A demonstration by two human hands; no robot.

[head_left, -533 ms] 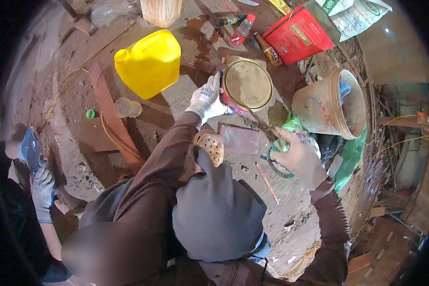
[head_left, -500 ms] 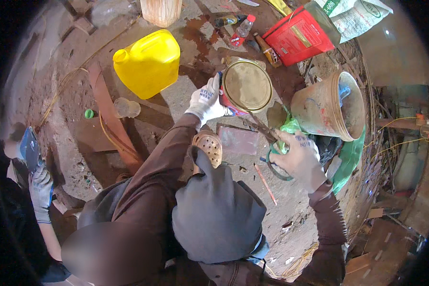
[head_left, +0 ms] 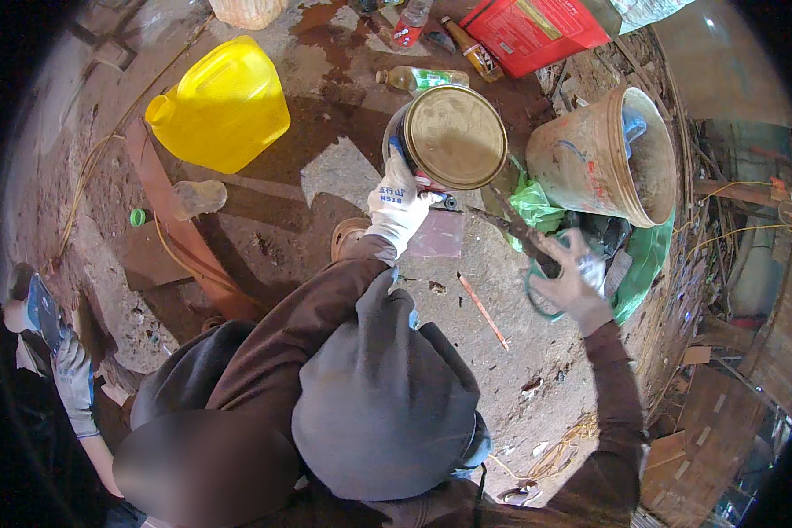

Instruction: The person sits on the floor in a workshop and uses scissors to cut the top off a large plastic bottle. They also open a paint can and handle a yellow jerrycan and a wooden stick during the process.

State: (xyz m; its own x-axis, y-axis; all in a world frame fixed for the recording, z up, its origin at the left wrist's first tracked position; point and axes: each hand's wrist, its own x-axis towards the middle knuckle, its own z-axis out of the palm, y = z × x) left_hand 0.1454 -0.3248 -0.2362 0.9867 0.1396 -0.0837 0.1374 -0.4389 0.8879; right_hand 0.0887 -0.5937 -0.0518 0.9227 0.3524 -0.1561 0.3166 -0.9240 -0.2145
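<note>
Brass-coloured lid tops the round tin (head_left: 453,136) on the floor; my left hand (head_left: 398,201) is wrapped around its near wall; my right hand (head_left: 570,280), to the tin's right, is closed on a rusty blade (head_left: 512,227) aimed at the rim; I judge the tin rigid, probably heavy, best held by its wall.

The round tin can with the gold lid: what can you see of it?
The tin can is round with a dark side wall and a dull gold metal lid, shut and scuffed. It stands on the dirty ground, seen from above. The gloved left hand grips its near side. A rusty pair of scissors in the right hand points at its rim.
</note>
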